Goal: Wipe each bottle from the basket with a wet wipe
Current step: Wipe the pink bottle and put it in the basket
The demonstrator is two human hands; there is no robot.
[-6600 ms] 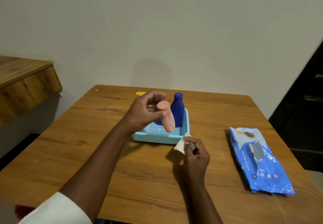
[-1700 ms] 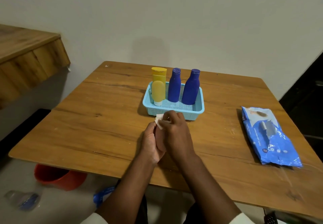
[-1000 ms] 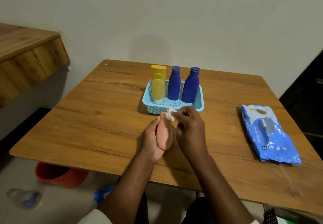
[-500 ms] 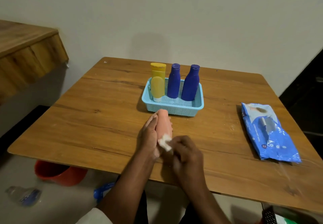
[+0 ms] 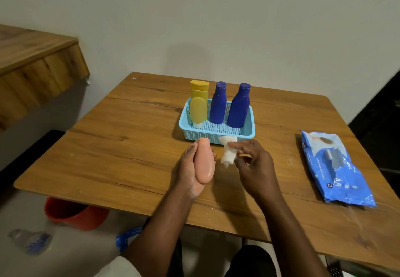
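Our left hand (image 5: 190, 168) curls round the smooth peach plastic bottle (image 5: 204, 161); our right hand (image 5: 253, 164) pinches the crumpled white wet wipe (image 5: 228, 151) just beside it.

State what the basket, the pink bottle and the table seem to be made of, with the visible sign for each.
Basket: light blue plastic, probably; moulded mesh walls.
Pink bottle: smooth plastic, seemingly; glossy wet-looking highlight near its lower end.
Table: wood or wood-look laminate; grain lines and knots, matte finish.
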